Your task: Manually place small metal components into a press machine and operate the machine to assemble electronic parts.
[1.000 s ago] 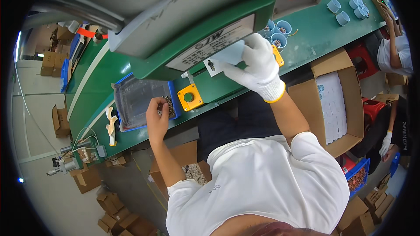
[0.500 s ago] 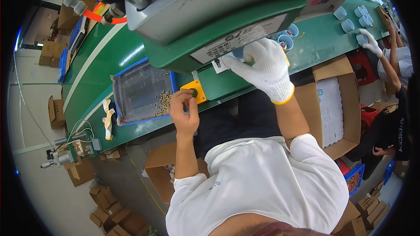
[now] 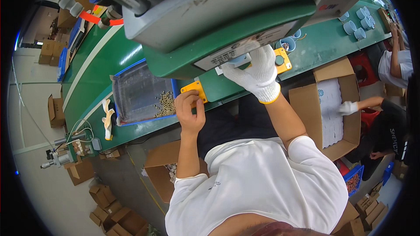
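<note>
A light-blue cup (image 3: pixel 240 60), partly hidden, is beneath a green-and-grey machine (image 3: pixel 232 35) over a green counter (image 3: pixel 302 63); the white-gloved right hand (image 3: pixel 256 71) has its fingers around it; the bare left hand (image 3: pixel 189 112), fingers loosely apart, touches a yellow box (image 3: pixel 192 88); beside that, a blue tray (image 3: pixel 139 91) holds small metal pieces (image 3: pixel 166 105).

A light-blue cup-like piece (image 3: pixel 239 60), mostly hidden, showed just past the press head (image 3: pixel 227 39), while a yellow button box (image 3: pixel 192 88), partly covered, lay along the green bench (image 3: pixel 316 46).
</note>
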### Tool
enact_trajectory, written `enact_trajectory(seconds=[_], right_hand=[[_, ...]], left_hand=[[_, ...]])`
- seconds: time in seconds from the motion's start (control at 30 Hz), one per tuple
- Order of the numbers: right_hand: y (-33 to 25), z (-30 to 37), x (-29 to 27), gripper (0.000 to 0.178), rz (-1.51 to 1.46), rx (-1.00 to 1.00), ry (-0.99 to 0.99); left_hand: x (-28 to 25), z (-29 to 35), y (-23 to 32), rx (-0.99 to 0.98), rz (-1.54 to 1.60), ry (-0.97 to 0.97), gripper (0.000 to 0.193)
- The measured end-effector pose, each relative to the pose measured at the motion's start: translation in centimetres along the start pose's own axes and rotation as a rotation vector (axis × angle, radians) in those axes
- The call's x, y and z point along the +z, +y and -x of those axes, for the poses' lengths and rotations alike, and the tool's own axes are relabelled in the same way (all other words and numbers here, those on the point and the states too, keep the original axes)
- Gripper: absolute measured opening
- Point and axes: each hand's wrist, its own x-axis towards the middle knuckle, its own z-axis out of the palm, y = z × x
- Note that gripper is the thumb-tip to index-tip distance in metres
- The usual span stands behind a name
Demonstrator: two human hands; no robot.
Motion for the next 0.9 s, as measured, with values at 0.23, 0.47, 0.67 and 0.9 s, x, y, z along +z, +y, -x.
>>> enact_trajectory(seconds=[0.23, 0.47, 0.67, 0.9], right_hand=[[-0.4, -0.5, -0.4, 0.043, 0.128, 0.096, -0.155], [2.1, 1.2, -5.0, 0.036, 0.209, -0.103, -0.057], [7.4, 6.0, -7.9, 0.02, 0.209, -0.22, -0.09], [7.9, 4.8, -8.8, 0.01, 0.357, -0.233, 0.006]], left_hand=[[0.6, 0.9, -0.4, -0.01, -0.02, 0.018, 0.013], [0.4, 0.5, -0.2, 0.07, -0.126, 0.027, 0.017], [-1.3, 4.0, -2.2, 0.056, -0.293, 0.056, 0.012], [0.4, 2.8, -2.4, 0.077, -0.305, 0.008, 0.018]])
